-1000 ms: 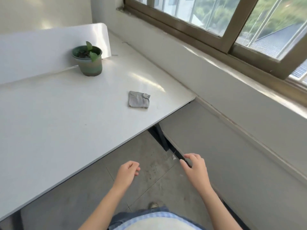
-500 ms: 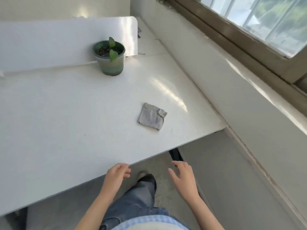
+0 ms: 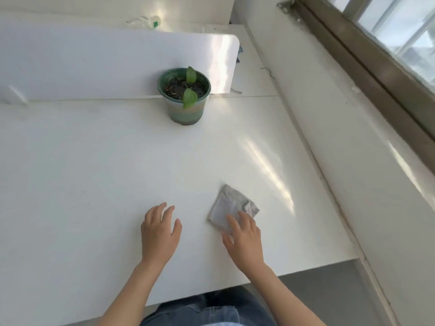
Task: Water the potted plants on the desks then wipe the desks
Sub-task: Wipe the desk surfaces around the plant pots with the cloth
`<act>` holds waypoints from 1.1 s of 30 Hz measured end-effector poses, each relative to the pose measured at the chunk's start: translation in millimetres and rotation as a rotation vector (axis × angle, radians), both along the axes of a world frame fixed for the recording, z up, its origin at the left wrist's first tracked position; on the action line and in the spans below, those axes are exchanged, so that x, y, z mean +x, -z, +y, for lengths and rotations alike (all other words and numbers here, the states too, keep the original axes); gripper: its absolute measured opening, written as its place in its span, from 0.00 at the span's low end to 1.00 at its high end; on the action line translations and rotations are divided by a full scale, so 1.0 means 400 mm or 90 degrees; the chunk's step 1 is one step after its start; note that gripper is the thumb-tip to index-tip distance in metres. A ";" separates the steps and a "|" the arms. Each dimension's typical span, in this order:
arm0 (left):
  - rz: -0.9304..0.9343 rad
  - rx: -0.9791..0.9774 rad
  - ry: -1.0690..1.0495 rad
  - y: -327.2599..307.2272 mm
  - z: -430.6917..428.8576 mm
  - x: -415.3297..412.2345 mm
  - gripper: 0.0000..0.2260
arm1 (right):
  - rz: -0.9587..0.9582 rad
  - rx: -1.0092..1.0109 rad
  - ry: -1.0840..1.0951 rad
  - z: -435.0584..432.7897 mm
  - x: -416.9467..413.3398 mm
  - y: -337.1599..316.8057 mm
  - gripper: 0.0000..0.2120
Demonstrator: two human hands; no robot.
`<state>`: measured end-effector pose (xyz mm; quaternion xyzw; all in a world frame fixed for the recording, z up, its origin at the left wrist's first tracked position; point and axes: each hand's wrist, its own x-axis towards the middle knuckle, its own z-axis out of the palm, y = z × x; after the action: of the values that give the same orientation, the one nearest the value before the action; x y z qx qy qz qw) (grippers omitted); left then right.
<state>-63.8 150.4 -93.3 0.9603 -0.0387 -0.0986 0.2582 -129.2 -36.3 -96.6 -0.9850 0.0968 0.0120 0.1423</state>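
- As my right hand (image 3: pixel 244 241) lays spread fingers (image 3: pixel 231 222) on the grey cloth (image 3: pixel 229 207), my left hand (image 3: pixel 160 234) hovers, fingers splayed, empty.
- The potted plant (image 3: pixel 184 96) stands at the bench (image 3: pixel 94 172) rear; a wide wipe could topple it.

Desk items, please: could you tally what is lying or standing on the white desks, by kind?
Potted plant: 1
Grey cloth: 1
Plastic bottle, behind the divider: 1
Hands: 2, left hand and right hand
Total: 5

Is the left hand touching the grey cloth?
No, the left hand lies spread on the bare desk, apart from the grey cloth.
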 end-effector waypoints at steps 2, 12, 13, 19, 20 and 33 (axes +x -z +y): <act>0.007 0.078 -0.029 0.015 0.009 0.030 0.20 | 0.014 -0.053 -0.026 -0.003 0.034 0.014 0.28; 0.066 0.143 -0.186 0.073 -0.016 0.082 0.29 | -0.067 0.036 0.074 -0.190 0.234 0.017 0.08; 0.073 0.151 -0.184 0.079 -0.017 0.082 0.30 | -0.063 0.093 0.160 -0.227 0.272 0.001 0.10; 0.080 0.184 -0.204 0.071 -0.027 0.087 0.28 | -0.105 0.146 0.216 -0.365 0.433 -0.057 0.14; 0.077 0.190 -0.207 0.071 -0.027 0.089 0.28 | -0.053 0.115 0.148 -0.363 0.449 -0.039 0.15; 0.014 0.235 -0.220 0.095 -0.018 0.093 0.27 | 0.115 -0.063 -0.461 0.110 0.425 0.073 0.33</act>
<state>-26.5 143.1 -131.1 0.9824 0.1472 -0.0689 0.0921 41.0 7.7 -125.8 -0.9560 -0.2454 0.1440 0.0722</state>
